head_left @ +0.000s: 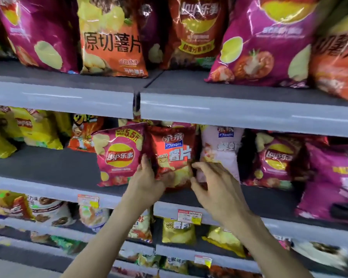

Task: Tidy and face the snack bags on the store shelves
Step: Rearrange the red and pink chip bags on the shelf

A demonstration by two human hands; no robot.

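Head view: red chip bag [172, 157] gripped on the middle shelf [49, 167]

The red chip bag stands upright and face forward near the frame's centre, its top tucked under the shelf edge above. The left hand [147, 181] grips it at its 7 o'clock corner, thumb on the front and fingers running up the left edge. The right hand [215, 185] sits at the bag's 4 o'clock, fingers spread apart and holding nothing; its fingertips reach the bag's right edge, though blur makes it hard to say whether they touch.

At the bag's 9 o'clock a pink Lay's bag [119, 155] leans just beside it. At 3 o'clock a pale pink bag [221, 151] stands just beside it, partly behind the right hand; further toward 3 o'clock are a dark red Lay's bag [275, 159] and a magenta bag [333, 177]. Toward 9 o'clock, well apart, sit yellow bags [36, 129].

At 12 o'clock the upper shelf [229, 109] carries larger bags, among them an orange bag [113, 43] and a large magenta bag [269, 41]. At 6 o'clock price tags [189, 216] hang on the middle shelf's front edge; a gold bag [178, 230] stands beneath them.
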